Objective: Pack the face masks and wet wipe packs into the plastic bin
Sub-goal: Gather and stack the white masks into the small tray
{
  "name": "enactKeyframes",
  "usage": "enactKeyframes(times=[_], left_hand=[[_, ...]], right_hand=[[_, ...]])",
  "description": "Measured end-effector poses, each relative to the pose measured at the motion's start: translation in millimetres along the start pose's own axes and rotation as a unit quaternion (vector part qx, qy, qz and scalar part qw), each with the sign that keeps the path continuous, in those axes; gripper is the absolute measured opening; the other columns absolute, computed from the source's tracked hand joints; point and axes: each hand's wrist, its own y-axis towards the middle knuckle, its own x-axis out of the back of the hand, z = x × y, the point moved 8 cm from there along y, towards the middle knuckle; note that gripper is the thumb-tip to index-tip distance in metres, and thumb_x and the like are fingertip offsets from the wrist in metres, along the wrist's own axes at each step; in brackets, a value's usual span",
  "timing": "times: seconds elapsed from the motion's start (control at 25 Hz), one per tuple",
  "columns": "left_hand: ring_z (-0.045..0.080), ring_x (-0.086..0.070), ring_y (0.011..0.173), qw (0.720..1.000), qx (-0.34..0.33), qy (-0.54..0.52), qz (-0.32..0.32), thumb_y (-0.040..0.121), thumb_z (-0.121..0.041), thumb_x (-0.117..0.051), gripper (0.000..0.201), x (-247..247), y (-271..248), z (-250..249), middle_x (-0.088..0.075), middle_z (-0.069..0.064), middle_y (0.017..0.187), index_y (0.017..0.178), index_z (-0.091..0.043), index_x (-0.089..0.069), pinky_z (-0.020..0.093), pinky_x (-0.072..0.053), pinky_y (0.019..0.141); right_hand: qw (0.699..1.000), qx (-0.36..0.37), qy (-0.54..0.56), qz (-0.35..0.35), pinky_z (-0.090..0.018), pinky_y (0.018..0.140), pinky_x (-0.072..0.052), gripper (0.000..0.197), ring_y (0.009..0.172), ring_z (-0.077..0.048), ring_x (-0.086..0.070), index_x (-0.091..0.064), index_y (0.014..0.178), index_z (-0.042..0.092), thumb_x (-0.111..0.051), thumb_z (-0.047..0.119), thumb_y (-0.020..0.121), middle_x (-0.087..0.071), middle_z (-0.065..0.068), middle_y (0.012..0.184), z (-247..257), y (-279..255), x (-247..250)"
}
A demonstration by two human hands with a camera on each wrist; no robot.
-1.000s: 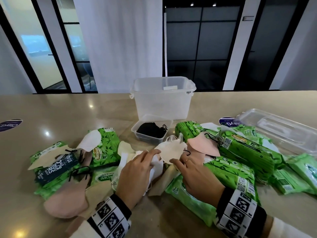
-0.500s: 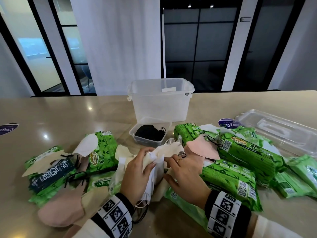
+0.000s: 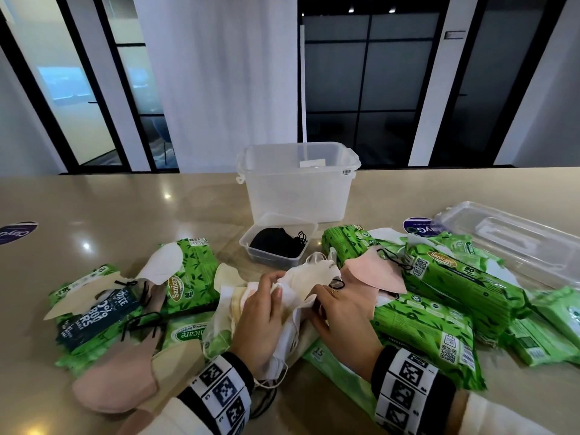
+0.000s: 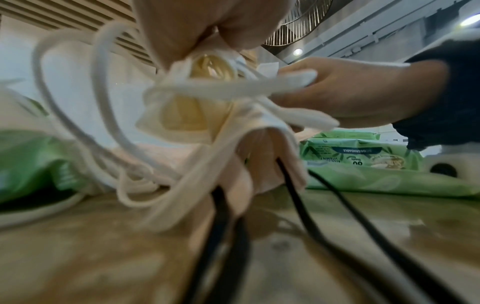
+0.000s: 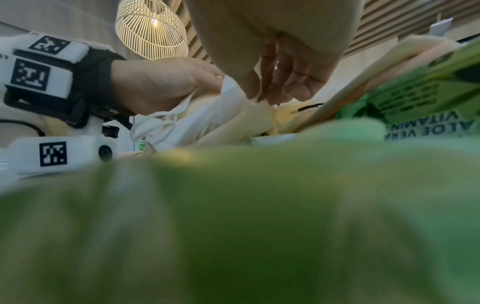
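Left hand: the left hand point(image 3: 262, 321) sits at 6 o'clock of the table point(image 3: 125, 211), fingers curled round a bundle of white and cream face masks point(image 3: 309, 277), thumb pressed on top; white and black ear loops hang below the fist in the left wrist view.
Right hand: the right hand point(image 3: 340, 312) lies just beside it at 5 o'clock, fingertips bent onto the same bundle and pinching its edge; a ring shows on one finger.
Plastic bin: the clear plastic bin point(image 3: 298, 183) stands upright at 12 o'clock, well apart from the hands, with a white label inside its far rim.
Small tub: a small clear tub point(image 3: 276, 257) touches the front of the bin and holds a black mask point(image 3: 276, 243).
Wet wipe packs: green wet wipe packs point(image 3: 458, 277) are piled at 3 o'clock, more of them point(image 3: 191, 271) at 9 o'clock; one lies under the right wrist.
Loose masks: a pink mask point(image 3: 372, 274) rests on the right pile at 2 o'clock, another pink mask point(image 3: 119, 375) lies at 7 o'clock, a white mask point(image 3: 163, 262) at 10 o'clock.
Lid: a clear lid point(image 3: 508, 240) lies flat at 3 o'clock behind the packs.
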Motion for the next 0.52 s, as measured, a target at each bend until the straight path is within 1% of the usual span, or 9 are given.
enactKeyframes(times=[0.08, 0.12, 0.16, 0.2, 0.28, 0.32, 0.4, 0.48, 0.52], left_hand=[[0.007, -0.060, 0.088, 1.000, -0.001, -0.005, -0.020, 0.101, -0.021, -0.037, 0.025, 4.1, 1.8, 2.1, -0.063, -0.006, 0.100, 0.125, -0.022, -0.046, 0.010, -0.042, 0.074], [0.005, -0.059, 0.094, 0.999, -0.004, -0.006, -0.031, 0.101, -0.024, -0.038, 0.027, 5.5, 1.4, 1.9, -0.061, -0.007, 0.104, 0.127, -0.022, -0.045, 0.009, -0.041, 0.078], [0.001, -0.055, 0.103, 0.999, -0.013, -0.004, -0.045, 0.100, -0.030, -0.039, 0.030, 7.2, 0.9, 0.0, -0.058, -0.008, 0.112, 0.129, -0.022, -0.044, 0.009, -0.040, 0.084], [-0.001, -0.051, 0.111, 0.998, -0.026, 0.003, -0.059, 0.099, -0.037, -0.039, 0.035, 9.2, 0.3, -2.5, -0.054, -0.009, 0.118, 0.129, -0.022, -0.045, 0.009, -0.039, 0.090], [0.002, -0.047, 0.117, 0.995, -0.054, 0.018, -0.081, 0.097, -0.046, -0.034, 0.041, 13.0, -0.6, -7.0, -0.048, -0.011, 0.121, 0.126, -0.022, -0.048, 0.015, -0.039, 0.096], [0.004, -0.047, 0.116, 0.994, -0.061, 0.017, -0.088, 0.096, -0.047, -0.033, 0.041, 15.0, -0.6, -8.9, -0.049, -0.011, 0.120, 0.124, -0.022, -0.050, 0.018, -0.040, 0.096], [0.006, -0.050, 0.114, 0.993, -0.074, 0.015, -0.093, 0.097, -0.043, -0.035, 0.036, 16.9, -0.9, -12.9, -0.051, -0.010, 0.117, 0.120, -0.021, -0.053, 0.025, -0.044, 0.096], [0.007, -0.051, 0.112, 0.990, -0.091, 0.046, -0.099, 0.094, -0.038, -0.040, 0.031, 17.4, -2.0, -18.2, -0.050, -0.009, 0.117, 0.118, -0.023, -0.054, 0.029, -0.045, 0.095], [0.008, -0.051, 0.111, 0.988, -0.093, 0.069, -0.097, 0.092, -0.036, -0.043, 0.029, 16.9, -2.5, -18.5, -0.049, -0.009, 0.118, 0.117, -0.026, -0.053, 0.032, -0.045, 0.094]], right_hand=[[0.999, -0.004, -0.009, -0.033, -0.035, 0.058, -0.040, 0.011, 0.068, -0.016, -0.050, -0.051, 0.092, 0.017, -0.053, 0.027, 0.094, -0.056, 0.004, 0.079, -0.3, -1.5, 7.7], [0.998, -0.002, -0.018, -0.058, -0.034, 0.056, -0.039, 0.008, 0.066, -0.015, -0.049, -0.052, 0.093, 0.019, -0.054, 0.027, 0.094, -0.056, 0.005, 0.076, 1.0, -2.4, 13.8], [0.997, -0.002, -0.023, -0.077, -0.034, 0.055, -0.038, 0.004, 0.063, -0.015, -0.048, -0.053, 0.094, 0.021, -0.054, 0.025, 0.093, -0.054, 0.007, 0.072, 2.0, -2.8, 19.1], [0.995, -0.003, -0.021, -0.093, -0.035, 0.054, -0.038, 0.005, 0.061, -0.014, -0.047, -0.054, 0.096, 0.023, -0.055, 0.021, 0.092, -0.053, 0.008, 0.068, 2.2, -3.2, 22.9], [0.993, -0.004, 0.004, -0.116, -0.037, 0.054, -0.040, 0.020, 0.059, -0.015, -0.045, -0.056, 0.099, 0.026, -0.056, 0.012, 0.086, -0.051, 0.007, 0.061, 1.3, -3.6, 28.3], [0.992, -0.003, 0.032, -0.126, -0.039, 0.057, -0.041, 0.023, 0.060, -0.015, -0.045, -0.056, 0.100, 0.027, -0.056, 0.010, 0.085, -0.051, 0.006, 0.061, 1.0, -3.3, 31.2], [0.986, 0.001, 0.109, -0.128, -0.044, 0.062, -0.043, 0.021, 0.066, -0.014, -0.046, -0.051, 0.101, 0.029, -0.051, 0.014, 0.086, -0.053, 0.008, 0.069, 0.2, -5.4, 33.2], [0.978, 0.009, 0.168, -0.120, -0.045, 0.069, -0.045, 0.019, 0.074, -0.012, -0.051, -0.049, 0.106, 0.029, -0.046, 0.026, 0.088, -0.056, 0.009, 0.080, 2.4, -8.8, 34.9], [0.974, 0.016, 0.190, -0.119, -0.044, 0.073, -0.045, 0.023, 0.079, -0.011, -0.053, -0.048, 0.110, 0.028, -0.046, 0.033, 0.088, -0.058, 0.010, 0.087, 4.2, -9.9, 37.1]])
